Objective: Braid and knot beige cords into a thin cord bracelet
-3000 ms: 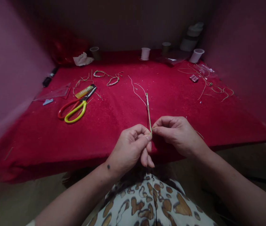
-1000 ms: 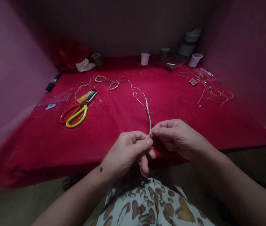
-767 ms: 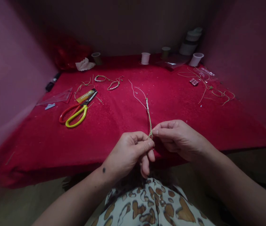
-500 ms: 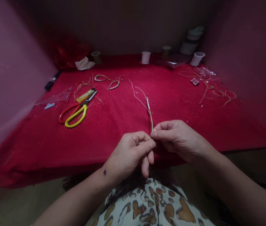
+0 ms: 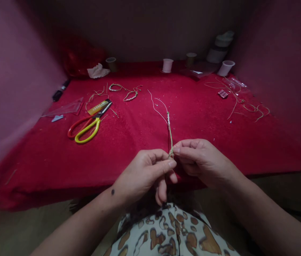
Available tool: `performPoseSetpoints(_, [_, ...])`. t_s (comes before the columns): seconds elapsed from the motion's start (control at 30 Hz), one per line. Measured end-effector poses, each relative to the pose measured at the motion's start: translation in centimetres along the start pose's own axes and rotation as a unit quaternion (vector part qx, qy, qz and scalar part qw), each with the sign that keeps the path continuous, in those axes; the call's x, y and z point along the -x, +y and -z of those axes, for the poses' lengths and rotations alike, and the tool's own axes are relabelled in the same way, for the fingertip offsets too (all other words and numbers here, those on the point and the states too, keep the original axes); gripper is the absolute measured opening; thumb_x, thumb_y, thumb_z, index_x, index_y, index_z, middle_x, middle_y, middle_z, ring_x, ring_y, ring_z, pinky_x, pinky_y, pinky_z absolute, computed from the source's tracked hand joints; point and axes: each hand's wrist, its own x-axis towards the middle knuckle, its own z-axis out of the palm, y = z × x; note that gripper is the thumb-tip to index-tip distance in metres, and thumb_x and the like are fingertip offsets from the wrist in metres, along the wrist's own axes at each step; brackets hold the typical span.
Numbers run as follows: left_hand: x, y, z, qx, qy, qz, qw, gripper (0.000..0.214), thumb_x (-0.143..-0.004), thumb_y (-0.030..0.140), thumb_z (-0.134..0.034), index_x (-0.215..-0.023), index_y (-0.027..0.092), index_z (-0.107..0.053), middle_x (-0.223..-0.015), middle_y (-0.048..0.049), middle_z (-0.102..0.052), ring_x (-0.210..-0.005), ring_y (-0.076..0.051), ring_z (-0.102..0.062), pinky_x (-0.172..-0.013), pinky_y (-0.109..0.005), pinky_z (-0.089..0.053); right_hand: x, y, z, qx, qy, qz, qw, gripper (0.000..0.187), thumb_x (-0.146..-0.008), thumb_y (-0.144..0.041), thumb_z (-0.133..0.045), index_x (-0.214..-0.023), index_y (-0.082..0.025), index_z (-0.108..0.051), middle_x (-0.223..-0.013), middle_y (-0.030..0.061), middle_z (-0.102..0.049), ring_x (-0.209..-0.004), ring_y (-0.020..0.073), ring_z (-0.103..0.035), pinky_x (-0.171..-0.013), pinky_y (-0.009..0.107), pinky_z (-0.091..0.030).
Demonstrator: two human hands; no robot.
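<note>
A thin green cord [image 5: 170, 138] with a white knotted section at its far end runs toward me over the red cloth. My left hand [image 5: 150, 170] pinches the cord's near strands between thumb and forefinger, its other fingers curled loosely below. Just to the right, my right hand [image 5: 200, 158] is closed in a pinch on the same cord, where the strands fan out into a small loop. White loose threads [image 5: 154, 104] trail away from the knotted section. The fingertips partly hide the near end of the cord.
Scissors [image 5: 88, 129] with red and yellow handles lie at left beside a yellow packet [image 5: 97, 108]. Two finished-looking cord bracelets [image 5: 130, 96] rest farther back. Thread spools [image 5: 168, 65], a bottle [image 5: 218, 49] and a crumpled tissue [image 5: 98, 71] stand at the back; loose cords [image 5: 254, 108] lie right.
My hands have drawn slightly apart, and a small loop of strands now shows between the fingertips. The whole view has shifted a little.
</note>
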Motion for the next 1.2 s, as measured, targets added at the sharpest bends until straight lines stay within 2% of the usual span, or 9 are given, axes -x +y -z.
performPoseSetpoints(0.1, [-0.04, 0.25, 0.25, -0.021, 0.034, -0.019, 0.999, 0.028, -0.081, 0.04, -0.055, -0.08, 0.013, -0.058, -0.042, -0.0002, -0.057, -0.031, -0.009, -0.05, -0.032, -0.015, -0.037, 0.04, -0.04, 0.06, 0.005, 0.009, -0.004, 1.0, 0.017, -0.073, -0.028, -0.062, -0.066, -0.014, -0.054, -0.046, -0.0055, -0.044, -0.034, 0.0016, -0.02, -0.034, 0.018, -0.009])
performPoseSetpoints(0.23, [-0.43, 0.31, 0.08, -0.014, 0.048, -0.035, 0.998, 0.022, -0.079, 0.035, -0.058, -0.077, 0.013, -0.057, -0.047, -0.0005, -0.059, -0.031, -0.007, -0.049, -0.03, -0.014, -0.034, -0.04, -0.15, 0.01, 0.017, 0.027, -0.006, 0.999, 0.017, -0.072, -0.028, -0.063, -0.065, -0.015, -0.055, -0.047, -0.0023, -0.051, -0.034, 0.0019, -0.023, -0.034, 0.017, -0.011])
performPoseSetpoints(0.33, [-0.7, 0.35, -0.24, 0.002, 0.065, -0.031, 0.997, 0.018, -0.08, 0.029, -0.057, -0.071, 0.013, -0.055, -0.051, -0.0002, -0.061, -0.03, -0.006, -0.048, -0.028, -0.013, -0.031, -0.11, -0.16, 0.06, 0.025, 0.037, -0.01, 0.999, 0.017, -0.072, -0.028, -0.063, -0.064, -0.015, -0.055, -0.044, -0.0029, -0.05, -0.034, 0.0022, -0.024, -0.034, 0.017, -0.012])
performPoseSetpoints(0.47, [-0.83, 0.54, -0.43, 0.009, 0.067, -0.016, 0.998, 0.019, -0.082, 0.024, -0.055, -0.067, 0.013, -0.053, -0.045, 0.0014, -0.058, -0.027, -0.005, -0.045, -0.027, -0.012, -0.029, -0.11, -0.08, 0.19, 0.021, 0.036, -0.01, 0.999, 0.017, -0.071, -0.028, -0.064, -0.064, -0.014, -0.057, -0.042, -0.0045, -0.045, -0.035, 0.0023, -0.024, -0.034, 0.017, -0.012])
performPoseSetpoints(0.9, [-0.95, 0.36, -0.15, -0.017, 0.048, 0.004, 0.999, 0.029, -0.082, 0.034, -0.054, -0.062, 0.014, -0.052, -0.037, 0.0009, -0.054, -0.026, -0.005, -0.04, -0.029, -0.013, -0.027, 0.0, -0.09, -0.01, 0.015, 0.052, -0.004, 0.999, 0.018, -0.072, -0.027, -0.065, -0.063, -0.014, -0.056, -0.039, -0.0086, -0.035, -0.035, 0.0019, -0.023, -0.034, 0.016, -0.014])
performPoseSetpoints(1.2, [-0.9, 0.53, -0.25, -0.021, 0.047, -0.001, 0.999, 0.025, -0.083, 0.032, -0.054, -0.066, 0.014, -0.054, -0.039, 0.0019, -0.055, -0.028, -0.005, -0.042, -0.03, -0.013, -0.028, -0.04, -0.04, -0.06, 0.013, 0.054, -0.009, 0.998, 0.018, -0.071, -0.028, -0.064, -0.063, -0.015, -0.056, -0.039, -0.0076, -0.038, -0.035, 0.002, -0.023, -0.034, 0.016, -0.013])
